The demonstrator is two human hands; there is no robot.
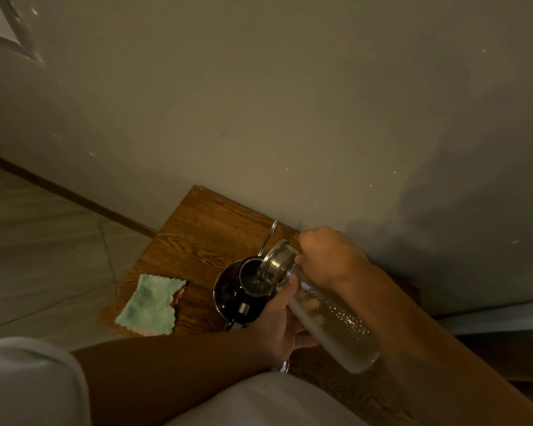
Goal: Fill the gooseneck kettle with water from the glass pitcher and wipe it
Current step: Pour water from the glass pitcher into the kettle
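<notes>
We've got the clear dimpled glass pitcher with a steel lid (326, 315) tipped mouth-down over the open top of the dark round gooseneck kettle (237, 290) on the small wooden table (197, 229), so water can run straight in. Our right hand (326, 256) is clamped on the pitcher's neck to steer; our left hand (277, 321) is wrapped under its body, taking the weight. The green scalloped microfibre cloth (150, 305) lies flat just left of the kettle, untouched, handy for wiping.
</notes>
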